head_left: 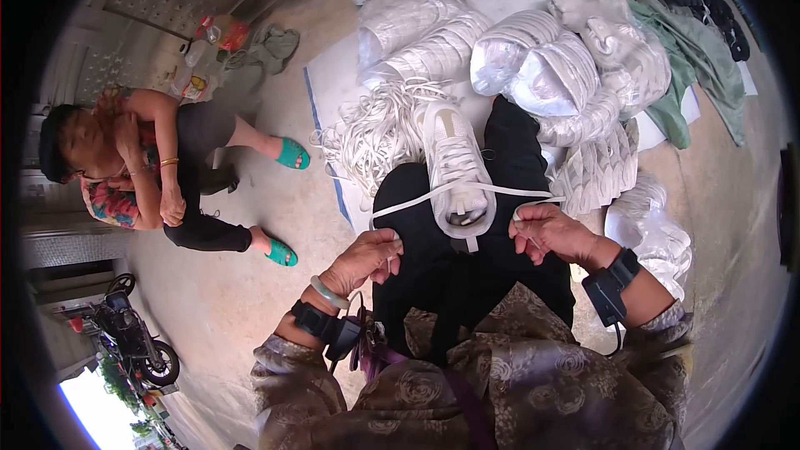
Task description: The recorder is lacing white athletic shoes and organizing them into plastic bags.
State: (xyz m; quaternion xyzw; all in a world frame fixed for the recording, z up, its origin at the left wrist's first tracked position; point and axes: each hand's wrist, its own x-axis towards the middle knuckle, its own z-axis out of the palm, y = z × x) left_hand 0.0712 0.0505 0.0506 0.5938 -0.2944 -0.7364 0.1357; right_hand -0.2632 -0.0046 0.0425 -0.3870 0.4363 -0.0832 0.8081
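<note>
A white sneaker [457,171] rests between my thighs on my black trousers, its heel opening towards me and its toe pointing away. Its front is laced, and a white shoelace [408,202] runs out to both sides from the upper eyelets. My left hand [364,262] pinches one end of the lace, left of the shoe. On the other side, my right hand [552,236] grips the opposite end, with a bit of lace showing below the fingers. Both lace ends are partly hidden by my fingers.
A heap of loose white laces [375,137] lies on a white sheet [329,83] beyond my left knee. Bundled white shoe uppers [554,75] are stacked ahead and right, near a green cloth [708,75]. A person in green slippers [282,252] sits left; a motorcycle [133,337] stands behind.
</note>
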